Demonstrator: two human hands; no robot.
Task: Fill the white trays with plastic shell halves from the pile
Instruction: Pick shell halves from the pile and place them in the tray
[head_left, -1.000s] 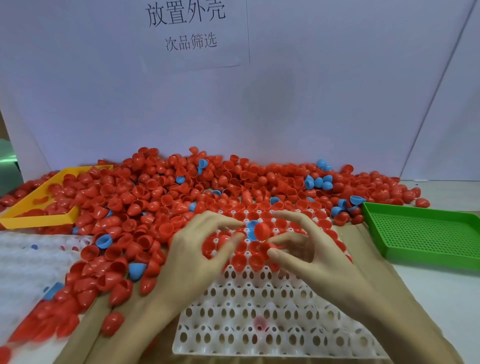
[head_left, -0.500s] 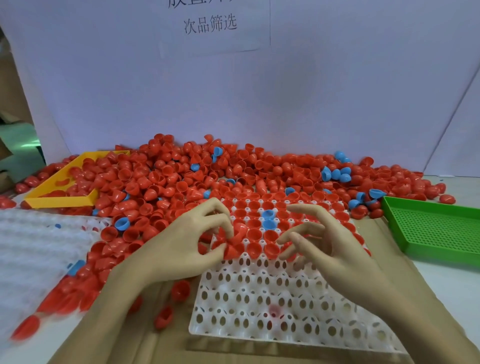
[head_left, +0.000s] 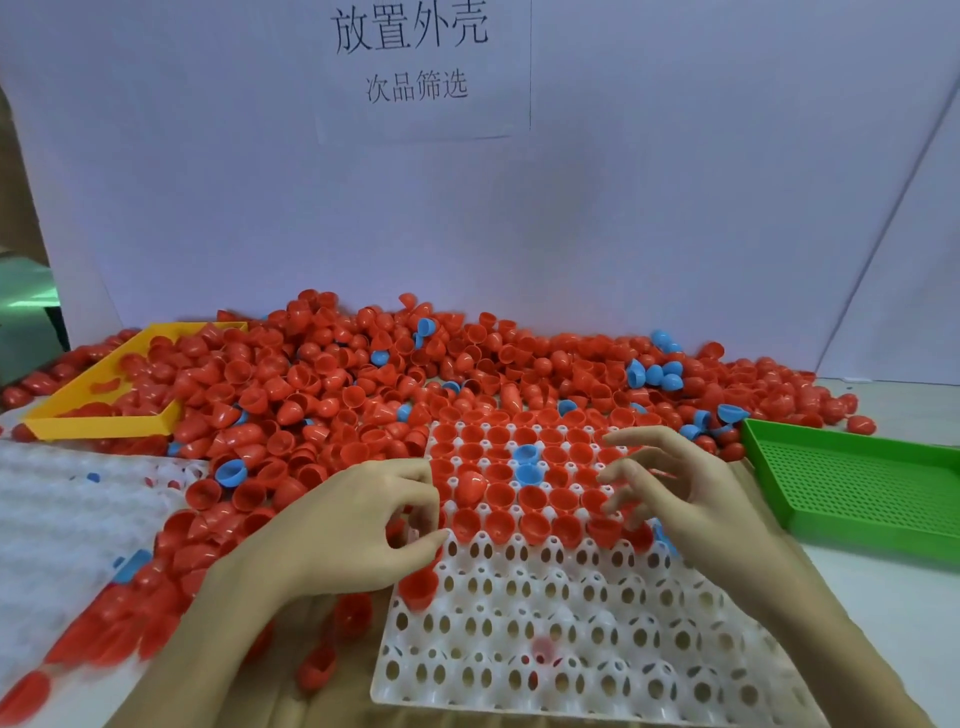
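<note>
Looking across the frame, I see one huge pile of shell halves (head_left: 332, 384) filling the middle band, mostly red with a scattering of blue, too many to count. One white tray (head_left: 571, 649) sits lower centre; its far rows hold red halves and two blue ones (head_left: 525, 462), the near rows are bare holes. A second white tray (head_left: 57, 499) lies at the left edge, cut off and blurred. One green tray (head_left: 872, 488) is cut by the right edge; one yellow tray (head_left: 98, 410) at upper left is half buried. My left hand (head_left: 358, 525) curls at the tray's left edge; I cannot tell what it pinches. My right hand (head_left: 670, 493) hovers with fingers spread loosely over the filled rows.
</note>
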